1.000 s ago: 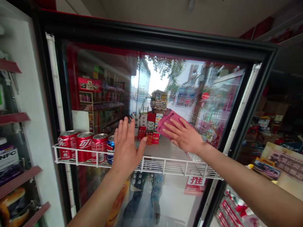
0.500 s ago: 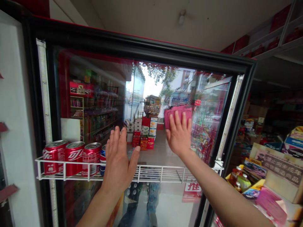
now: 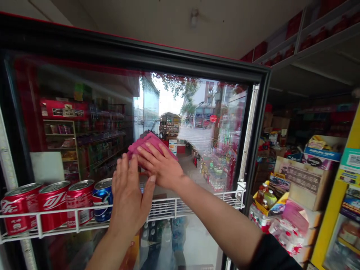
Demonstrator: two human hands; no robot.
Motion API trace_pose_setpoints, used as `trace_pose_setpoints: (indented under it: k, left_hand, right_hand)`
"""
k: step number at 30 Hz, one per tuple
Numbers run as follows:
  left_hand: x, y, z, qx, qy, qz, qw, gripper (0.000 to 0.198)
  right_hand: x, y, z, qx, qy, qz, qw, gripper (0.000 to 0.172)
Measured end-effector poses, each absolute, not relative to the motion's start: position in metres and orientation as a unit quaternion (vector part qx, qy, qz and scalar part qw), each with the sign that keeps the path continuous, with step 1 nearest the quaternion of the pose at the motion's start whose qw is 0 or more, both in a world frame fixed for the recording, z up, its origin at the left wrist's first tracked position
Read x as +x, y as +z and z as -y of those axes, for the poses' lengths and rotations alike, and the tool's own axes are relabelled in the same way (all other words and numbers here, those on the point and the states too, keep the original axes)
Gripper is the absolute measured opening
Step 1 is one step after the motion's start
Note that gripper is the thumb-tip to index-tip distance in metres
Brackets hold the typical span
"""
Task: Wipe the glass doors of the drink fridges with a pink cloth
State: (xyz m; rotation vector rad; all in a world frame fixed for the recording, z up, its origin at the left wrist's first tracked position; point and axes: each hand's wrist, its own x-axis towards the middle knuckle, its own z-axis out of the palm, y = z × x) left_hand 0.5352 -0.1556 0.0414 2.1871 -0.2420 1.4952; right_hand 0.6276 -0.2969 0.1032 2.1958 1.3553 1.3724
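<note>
A framed glass door [image 3: 225,150] fills the middle of the view. My right hand [image 3: 160,165] lies flat with spread fingers on a folded pink cloth [image 3: 150,144], pressing it to the glass. Just left of it, my left hand [image 3: 128,191] is held up, fingers stretched and thumb apart, with nothing in it. Its fingertips are close to the cloth's lower left edge; whether they touch the glass I cannot tell. Across the door, below the cloth, runs a white wire rack [image 3: 165,208]. Red cans [image 3: 53,204] and a blue can [image 3: 102,198] stand in it, beside my left hand.
The black door frame [image 3: 140,47] spans the top. On the right are boxes with a printed sign [image 3: 300,178], an open box of bottles [image 3: 267,198], wrapped packs [image 3: 287,236] and a yellow-framed display [image 3: 332,225]. Shelves with red items hang at the upper right.
My right hand and the cloth have moved left across the glass, close to my left hand. The view has shifted right, showing more boxes there and the blue can more fully.
</note>
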Motion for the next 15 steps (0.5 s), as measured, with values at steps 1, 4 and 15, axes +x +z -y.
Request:
trace_pose_setpoints:
  k: [1, 4, 15]
  left_hand:
    - [0.536, 0.042, 0.160, 0.800, 0.543, 0.092, 0.236, 0.082]
    - [0.539, 0.045, 0.173, 0.804, 0.536, 0.099, 0.236, 0.082]
    - [0.553, 0.053, 0.208, 0.802, 0.535, 0.129, 0.229, 0.082]
  right_hand:
    - [0.628, 0.102, 0.312, 0.753, 0.469, -0.450, 0.104, 0.066]
    - [0.629, 0.095, 0.360, 0.778, 0.473, -0.405, 0.085, 0.072]
    - [0.650, 0.084, 0.514, 0.816, 0.562, -0.131, -0.010, 0.074]
